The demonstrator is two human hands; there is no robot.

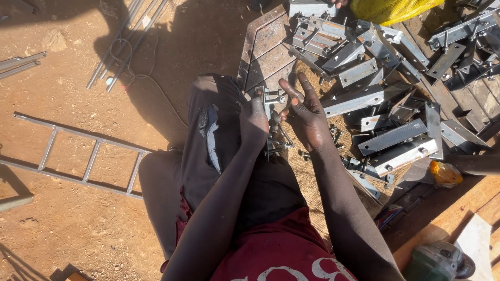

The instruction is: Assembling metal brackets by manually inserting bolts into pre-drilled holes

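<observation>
My left hand (253,120) grips a small metal bracket assembly with bolts (274,99) held upright above my lap. My right hand (304,112) is beside it with the fingers spread, thumb and fingertips touching the bracket's right side near a bolt. Loose bolts and nuts (281,143) lie on burlap sacking (312,177) just below both hands. I sit on the ground in dark torn trousers (208,140) and a red shirt.
A heap of grey steel brackets and angle pieces (385,104) lies to the right on wooden boards. A metal ladder frame (78,156) and rods (122,44) lie on red dirt at left. An angle grinder (440,263) and a yellow sack (388,8) are at right.
</observation>
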